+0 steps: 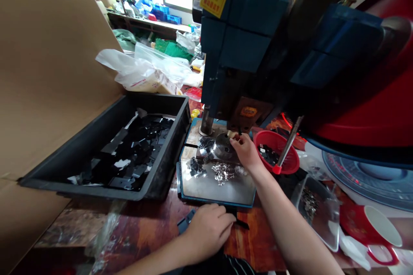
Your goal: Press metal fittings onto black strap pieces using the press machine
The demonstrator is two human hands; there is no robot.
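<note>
Blue blocky metal press [245,30] overhangs the right hand [245,151]; to its left sits a black rectangular plastic bin [171,154], just right a red round plastic basket [292,159]. That hand bunches at a round steel die [220,147]; well apart, the left hand [211,227] curls over a flat black strip [242,224]; grips unclear.

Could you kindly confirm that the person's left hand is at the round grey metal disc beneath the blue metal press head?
Not quite: the head view shows the person's bare right hand at the round grey metal disc beneath the blue metal press head.
</note>
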